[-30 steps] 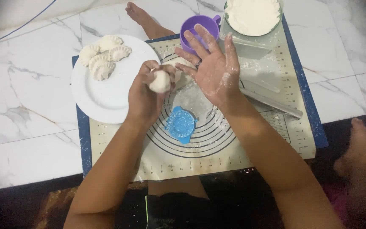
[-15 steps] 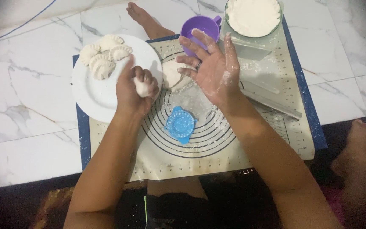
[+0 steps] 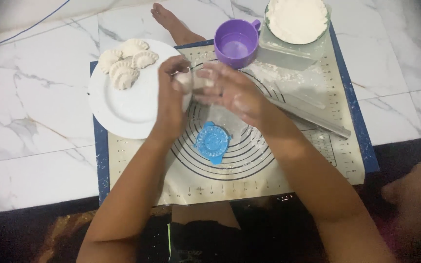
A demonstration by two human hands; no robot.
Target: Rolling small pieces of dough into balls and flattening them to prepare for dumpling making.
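fingers of left hand (image 3: 170, 95) and right hand (image 3: 232, 90) seemingly pinched on dough piece (image 3: 187, 81), above baking mat (image 3: 269, 160)

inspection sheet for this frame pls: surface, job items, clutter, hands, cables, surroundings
surface: baking mat with ring markings and blue border, flour-dusted, on marble floor.
job's things: dough piece held between both hands; blue dumpling press on the mat; white plate with four shaped dumplings.
clutter: purple cup, bowl of flour, rolling pin.
grippers: left hand grips the dough; right hand, floury, touches it.
cables: blue cable across the floor, top left.
surroundings: bare feet beside the mat.
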